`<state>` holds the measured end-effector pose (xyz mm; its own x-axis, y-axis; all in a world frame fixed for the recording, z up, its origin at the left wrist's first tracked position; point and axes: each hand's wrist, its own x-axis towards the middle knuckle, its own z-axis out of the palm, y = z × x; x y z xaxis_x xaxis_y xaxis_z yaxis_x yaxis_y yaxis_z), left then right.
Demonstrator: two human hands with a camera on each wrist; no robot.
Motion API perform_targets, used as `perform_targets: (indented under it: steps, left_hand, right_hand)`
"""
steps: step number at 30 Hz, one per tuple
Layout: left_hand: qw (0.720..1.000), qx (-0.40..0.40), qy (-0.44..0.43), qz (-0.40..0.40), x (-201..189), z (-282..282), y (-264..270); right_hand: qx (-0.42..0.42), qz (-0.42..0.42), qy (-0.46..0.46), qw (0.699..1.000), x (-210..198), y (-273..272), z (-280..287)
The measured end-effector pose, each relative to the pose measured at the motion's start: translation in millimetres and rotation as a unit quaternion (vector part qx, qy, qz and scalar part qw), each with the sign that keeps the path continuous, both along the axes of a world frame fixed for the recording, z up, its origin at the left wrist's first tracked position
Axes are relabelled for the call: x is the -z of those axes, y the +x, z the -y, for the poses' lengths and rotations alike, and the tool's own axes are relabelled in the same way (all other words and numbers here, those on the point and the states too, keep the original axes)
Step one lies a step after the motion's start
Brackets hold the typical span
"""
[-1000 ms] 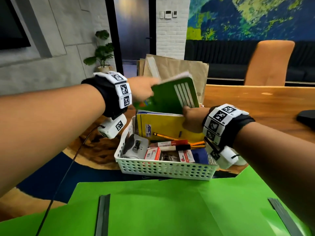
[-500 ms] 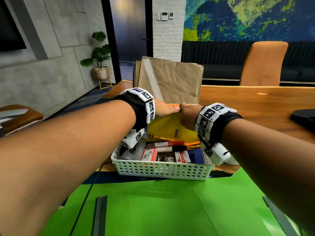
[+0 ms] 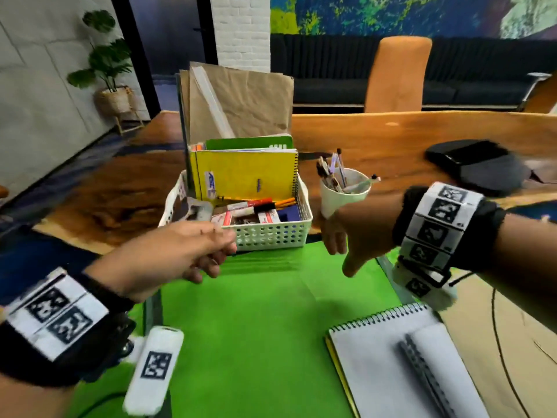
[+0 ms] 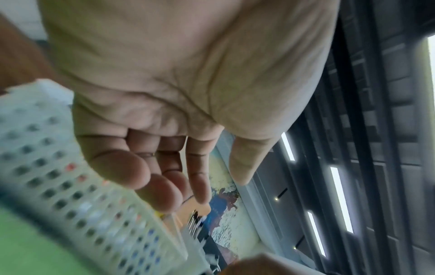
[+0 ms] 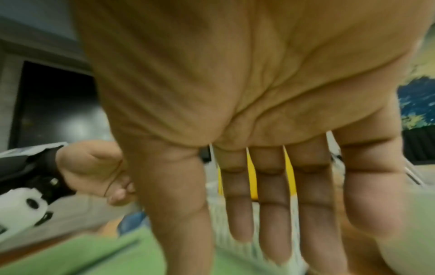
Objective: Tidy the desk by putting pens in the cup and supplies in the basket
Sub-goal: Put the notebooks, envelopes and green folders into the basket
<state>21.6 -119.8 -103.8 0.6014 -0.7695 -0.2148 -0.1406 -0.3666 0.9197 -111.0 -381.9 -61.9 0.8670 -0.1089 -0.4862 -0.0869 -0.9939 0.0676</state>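
Note:
The white perforated basket [image 3: 271, 236] stands on the desk with a yellow spiral notebook [image 3: 244, 176] and a green notebook [image 3: 250, 142] upright at its back. Markers, pencils, small boxes and a stapler lie in its front. A white cup [image 3: 340, 200] full of pens stands just right of it. My left hand [image 3: 199, 251] hovers empty at the basket's front left corner, fingers loosely curled. My right hand [image 3: 346, 239] hangs in front of the cup, fingers straight and pointing down, holding nothing. The wrist views show both palms [image 4: 176, 74] [image 5: 259, 83] bare.
A green folder [image 3: 256, 327] covers the near desk. A white spiral pad [image 3: 376, 357] with a grey pen [image 3: 422, 372] on it lies at the near right. Brown paper bags [image 3: 241, 101] stand behind the basket. A black object [image 3: 473, 164] sits far right, an orange chair [image 3: 398, 73] beyond the desk.
Both hands let go of the notebooks, which now stand in the basket, and drew back toward me. The head view has tilted down, showing the cup and the white pad.

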Motion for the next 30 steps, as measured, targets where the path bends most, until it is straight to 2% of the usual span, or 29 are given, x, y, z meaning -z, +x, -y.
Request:
perform_targets:
  steps: [4,8,10,12,15,18,19,21,23,24,26,28,30]
  left_hand:
    - [0.996,-0.008,0.026,-0.089,46.0,-21.6,-40.5]
    - [0.979,-0.052,-0.02,-0.194,70.6,-22.2,-65.1]
    - [0.972,-0.074,-0.044,-0.218,77.9,-22.3,-68.8]
    - [0.969,-0.08,-0.061,-0.226,86.3,-24.6,-68.2]
    - [0.975,-0.004,-0.084,-0.204,91.8,-29.2,-70.2]
    - [0.976,0.045,-0.1,-0.188,89.4,-26.7,-76.8]
    - [0.976,0.02,-0.113,-0.184,89.5,-24.4,-76.9]
    - [0.965,-0.097,-0.15,-0.191,92.6,-19.3,-71.6]
    - [0.932,-0.192,-0.205,-0.229,99.0,-21.9,-59.3]
    - [0.911,-0.219,-0.238,-0.257,100.9,-24.9,-53.3]
    - [0.869,-0.245,-0.301,-0.307,101.7,-35.0,-41.5]
    - [0.844,-0.247,-0.335,-0.337,100.2,-44.6,-32.3]
    - [0.83,-0.239,-0.346,-0.365,98.9,-49.5,-26.3]
  right_hand:
    - [0.005,-0.112,-0.008,0.994,54.3,-49.2,-2.5]
    - [0.001,-0.085,-0.004,0.996,76.2,-60.5,-4.0]
    - [0.006,-0.072,0.017,0.997,76.1,-55.8,-5.4]
    - [0.005,-0.033,0.032,0.999,69.3,-48.5,-12.9]
    - [-0.019,0.095,0.081,0.992,49.2,-31.4,-35.0]
    - [-0.066,0.267,0.13,0.953,27.9,-7.7,-63.8]
    - [-0.066,0.31,0.142,0.938,23.5,0.1,-72.5]
    - [-0.033,0.346,0.147,0.926,20.6,9.5,-84.5]
    - [0.03,0.33,0.169,0.928,29.0,13.3,-85.4]
    - [0.066,0.329,0.202,0.92,37.3,11.8,-81.2]
    - [0.148,0.341,0.297,0.88,60.0,8.8,-70.3]
    - [0.236,0.332,0.417,0.813,81.9,7.1,-64.1]
    - [0.276,0.309,0.512,0.753,96.3,7.1,-64.8]
